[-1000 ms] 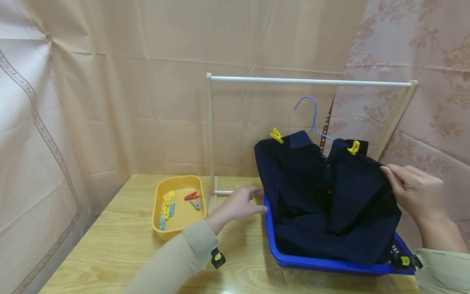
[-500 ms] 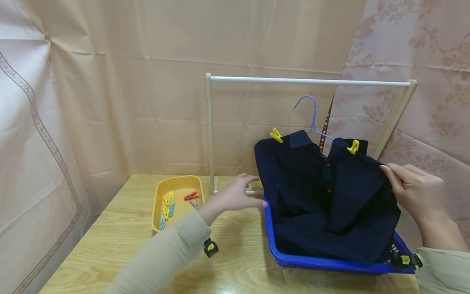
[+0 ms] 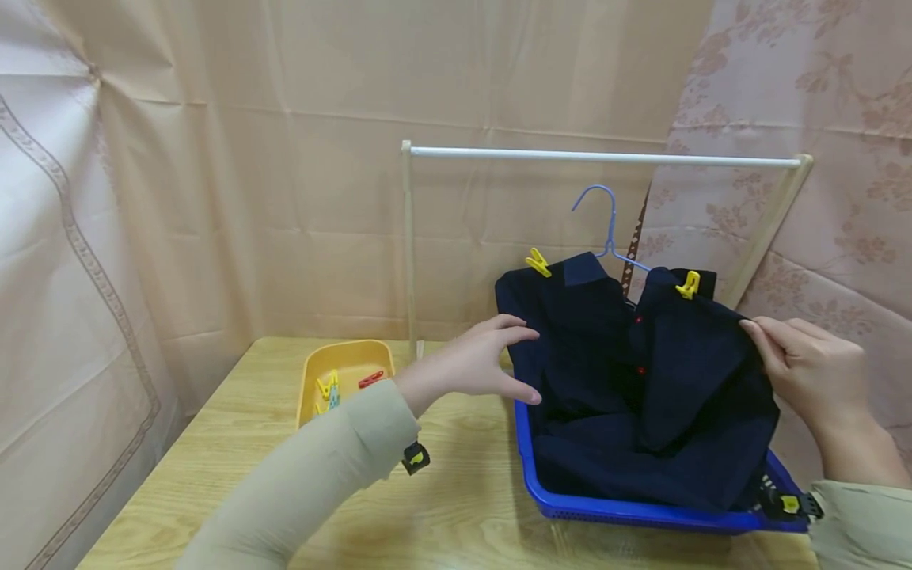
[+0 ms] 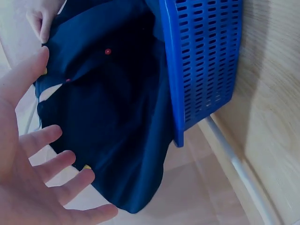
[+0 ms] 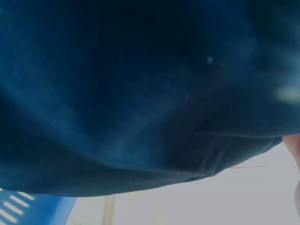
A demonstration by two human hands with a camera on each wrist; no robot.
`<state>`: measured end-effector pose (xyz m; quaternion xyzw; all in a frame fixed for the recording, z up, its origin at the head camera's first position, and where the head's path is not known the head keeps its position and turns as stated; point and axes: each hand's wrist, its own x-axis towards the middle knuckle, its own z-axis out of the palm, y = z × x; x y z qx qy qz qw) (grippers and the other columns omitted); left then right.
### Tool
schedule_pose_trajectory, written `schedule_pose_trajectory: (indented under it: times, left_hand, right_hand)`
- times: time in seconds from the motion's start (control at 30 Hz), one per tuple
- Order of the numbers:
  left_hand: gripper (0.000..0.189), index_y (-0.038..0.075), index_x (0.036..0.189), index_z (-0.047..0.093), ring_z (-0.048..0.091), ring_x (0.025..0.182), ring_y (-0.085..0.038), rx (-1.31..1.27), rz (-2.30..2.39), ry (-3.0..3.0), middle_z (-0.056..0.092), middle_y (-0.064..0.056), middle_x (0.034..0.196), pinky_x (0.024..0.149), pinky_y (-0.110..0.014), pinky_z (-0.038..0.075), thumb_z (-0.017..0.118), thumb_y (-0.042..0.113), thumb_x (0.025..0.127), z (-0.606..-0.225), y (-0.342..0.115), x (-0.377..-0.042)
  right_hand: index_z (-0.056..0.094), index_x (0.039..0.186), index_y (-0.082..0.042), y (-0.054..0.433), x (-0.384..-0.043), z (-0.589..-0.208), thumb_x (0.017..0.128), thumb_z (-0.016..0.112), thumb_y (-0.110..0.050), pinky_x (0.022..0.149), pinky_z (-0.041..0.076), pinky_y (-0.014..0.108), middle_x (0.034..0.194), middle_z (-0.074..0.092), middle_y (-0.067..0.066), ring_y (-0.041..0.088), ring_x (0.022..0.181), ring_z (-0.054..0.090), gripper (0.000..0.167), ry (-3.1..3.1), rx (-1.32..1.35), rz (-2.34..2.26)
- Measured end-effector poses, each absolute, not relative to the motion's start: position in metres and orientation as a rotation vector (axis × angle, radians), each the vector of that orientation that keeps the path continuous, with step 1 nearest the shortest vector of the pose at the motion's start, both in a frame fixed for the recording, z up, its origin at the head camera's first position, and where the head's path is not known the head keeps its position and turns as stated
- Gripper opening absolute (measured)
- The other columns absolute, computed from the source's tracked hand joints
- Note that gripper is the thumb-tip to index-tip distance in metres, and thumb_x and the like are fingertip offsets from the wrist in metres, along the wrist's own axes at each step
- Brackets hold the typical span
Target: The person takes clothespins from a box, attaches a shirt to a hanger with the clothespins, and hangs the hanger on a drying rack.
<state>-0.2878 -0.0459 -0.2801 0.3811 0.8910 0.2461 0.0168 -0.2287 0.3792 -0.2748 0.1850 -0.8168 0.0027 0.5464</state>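
A dark navy shirt (image 3: pixel 591 356) with red buttons sits on a blue wire hanger (image 3: pixel 610 226), its lower part bunched in a blue plastic basket (image 3: pixel 641 518). Two yellow clothespins (image 3: pixel 688 285) clip the shoulders. My right hand (image 3: pixel 819 372) pinches the shirt's shoulder edge at the right between thumb and fingers. Fingers spread, my left hand (image 3: pixel 484 360) hovers at the shirt's left side, over the basket rim. In the left wrist view, the fingers (image 4: pixel 77 183) of that hand are apart with nothing between them. Shirt cloth fills most of the right wrist view.
Behind the basket stands a rack with a white rail (image 3: pixel 570 155) and pale uprights. A yellow tray (image 3: pixel 309 372) with several clothespins lies at the left, partly hidden by my left sleeve (image 3: pixel 342 459). Curtains (image 3: pixel 285 198) hang around the wooden table (image 3: pixel 214 443).
My left hand has risen from beside the basket to the shirt's left side, its fingers spreading wider. The right hand keeps its pinch, and the shirt stays in place.
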Motion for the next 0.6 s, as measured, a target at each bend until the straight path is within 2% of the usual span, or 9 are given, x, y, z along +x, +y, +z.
schedule_pose_trajectory:
  times: [0.17, 0.6]
  left_hand:
    - [0.092, 0.028, 0.155, 0.045, 0.033, 0.144, -0.027, 1.232, 0.612, 2.734, 0.030, 0.000, 0.163, 0.113, -0.045, 0.038, 0.082, 0.060, 0.078, -0.282, -0.028, -0.287]
    - [0.089, 0.036, 0.152, 0.047, 0.032, 0.145, -0.028, 1.299, 0.317, 2.693, 0.031, 0.005, 0.163, 0.113, -0.049, 0.038, 0.080, 0.066, 0.075, -0.317, 0.007, -0.289]
  right_hand:
    - [0.074, 0.090, 0.006, 0.378, -0.227, -0.273, 0.106, 0.040, -0.055, 0.054, 0.045, 0.051, 0.071, 0.066, 0.022, 0.036, 0.053, 0.060, 0.072, -1.953, 0.434, -0.005]
    - [0.074, 0.092, 0.006, 0.378, -0.225, -0.272, 0.106, 0.042, -0.054, 0.054, 0.048, 0.054, 0.072, 0.067, 0.023, 0.036, 0.053, 0.061, 0.070, -1.964, 0.428, -0.008]
